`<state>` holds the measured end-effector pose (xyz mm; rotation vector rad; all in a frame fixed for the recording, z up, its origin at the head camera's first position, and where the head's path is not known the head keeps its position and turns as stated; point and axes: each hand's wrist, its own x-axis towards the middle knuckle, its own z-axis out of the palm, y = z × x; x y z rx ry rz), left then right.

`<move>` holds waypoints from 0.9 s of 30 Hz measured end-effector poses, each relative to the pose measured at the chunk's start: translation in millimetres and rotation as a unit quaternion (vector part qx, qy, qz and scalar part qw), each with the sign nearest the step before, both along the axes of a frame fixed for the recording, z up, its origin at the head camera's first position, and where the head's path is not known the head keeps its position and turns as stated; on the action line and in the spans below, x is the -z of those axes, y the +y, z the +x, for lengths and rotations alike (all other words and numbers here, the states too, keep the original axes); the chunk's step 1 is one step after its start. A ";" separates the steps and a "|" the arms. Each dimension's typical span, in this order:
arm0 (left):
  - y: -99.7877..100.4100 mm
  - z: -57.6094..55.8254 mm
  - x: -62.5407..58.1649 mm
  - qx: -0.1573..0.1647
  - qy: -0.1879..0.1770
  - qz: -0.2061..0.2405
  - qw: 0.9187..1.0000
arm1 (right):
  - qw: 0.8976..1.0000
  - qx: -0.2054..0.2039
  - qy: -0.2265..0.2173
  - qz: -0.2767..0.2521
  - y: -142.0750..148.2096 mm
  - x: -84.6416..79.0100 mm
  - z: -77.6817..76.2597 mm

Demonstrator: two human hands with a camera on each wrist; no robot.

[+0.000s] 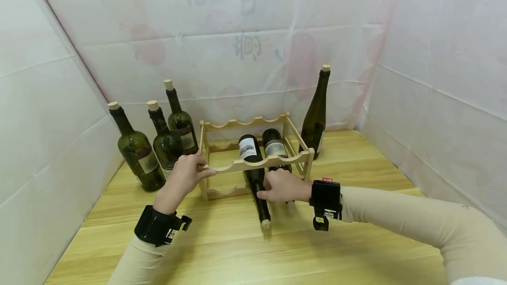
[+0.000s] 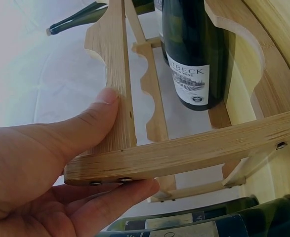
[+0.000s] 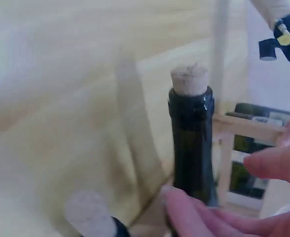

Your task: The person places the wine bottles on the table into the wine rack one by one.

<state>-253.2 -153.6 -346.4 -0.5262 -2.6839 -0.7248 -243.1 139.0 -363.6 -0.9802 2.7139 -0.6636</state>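
My left hand [image 1: 184,177] grips the front left corner of the wooden wine rack [image 1: 222,168], thumb on top and fingers underneath, as the left wrist view shows. In the rack lies a dark wine bottle [image 1: 251,153] with a white label, its corked neck sloping forward and down past the front rail. Beside that neck is my right hand [image 1: 283,186]. In the right wrist view its fingers [image 3: 186,217] touch or nearly touch the neck, while the thumb stands apart from it. A second bottle [image 1: 273,142] lies to the right, its neck partly hidden by my right hand.
Three corked bottles stand left of the rack: one at the outer left [image 1: 138,157], one in the middle [image 1: 166,140] and one behind [image 1: 182,124]. Another tall bottle [image 1: 315,113] stands at the rack's back right. White sheeting [image 1: 222,65] encloses the wooden table [image 1: 222,254].
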 end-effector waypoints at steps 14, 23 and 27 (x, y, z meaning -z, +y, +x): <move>0.5 -1.2 0.9 0.006 -0.001 0.006 1.000 | 0.870 0.166 -0.426 -0.183 -2.5 28.2 -4.5; 0.6 -1.5 -1.3 0.006 -0.005 0.007 1.000 | 0.876 0.190 -0.406 -0.178 -10.5 30.3 -5.4; -0.2 -1.6 0.1 0.006 -0.006 0.003 1.000 | 0.871 0.201 -0.404 -0.195 -12.1 32.5 -2.9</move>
